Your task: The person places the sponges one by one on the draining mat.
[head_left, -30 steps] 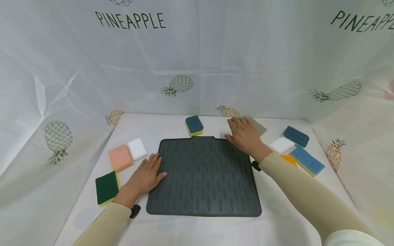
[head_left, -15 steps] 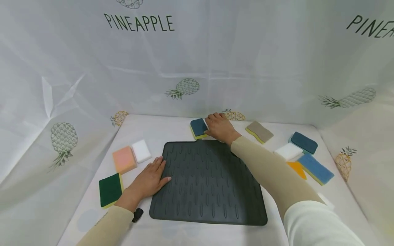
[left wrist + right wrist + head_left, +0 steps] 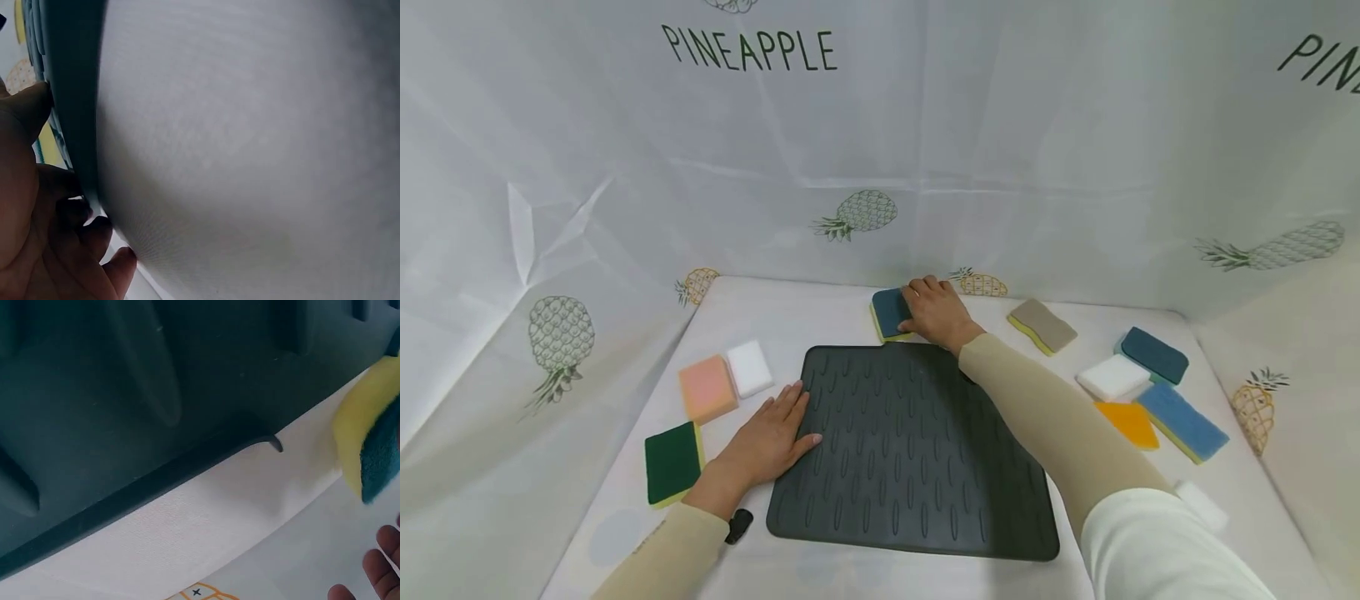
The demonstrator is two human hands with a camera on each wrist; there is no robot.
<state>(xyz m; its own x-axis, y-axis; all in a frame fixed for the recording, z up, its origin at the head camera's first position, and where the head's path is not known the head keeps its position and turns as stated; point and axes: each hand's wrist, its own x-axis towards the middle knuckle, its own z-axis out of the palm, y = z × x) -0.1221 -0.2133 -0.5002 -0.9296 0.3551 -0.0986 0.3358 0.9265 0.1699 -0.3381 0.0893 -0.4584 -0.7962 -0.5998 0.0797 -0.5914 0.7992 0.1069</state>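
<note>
The head view shows a ribbed dark mat (image 3: pixel 910 442) on a white-covered table (image 3: pixel 797 310), with a person's sleeved arms reaching over it. The left hand (image 3: pixel 767 437) rests on the mat's left edge, its fingers extended and relaxed, thumb on the ribbed surface. The right hand (image 3: pixel 936 310) is past the far edge, at the right end of a blue-and-yellow sponge (image 3: pixel 891 312). That sponge lies blue side up just beyond the mat; whether the right fingers grasp it cannot be told. To the left of the mat are a white block (image 3: pixel 749 368), a pink sponge (image 3: pixel 708 388) just beside it, and a green sponge (image 3: pixel 672 465) with a yellow underside. To the right lie a grey-brown sponge (image 3: pixel 1042 325), then a group made up of a dark blue sponge (image 3: pixel 1154 353), a white pad (image 3: pixel 1114 377), an orange piece (image 3: pixel 1131 423) and a light blue sponge (image 3: pixel 1183 421).

In the left wrist view, the left thumb touches the mat near its edge, and the other fingers lie along the rim, partly hidden and dim.

In the right wrist view, the mat's raised ribs fill much of the upper part. The blue-and-yellow sponge sits at the right border beside the mat's edge, and some right fingertips show below it, apart from its visible part; the rest of the hand is cut off.
</note>
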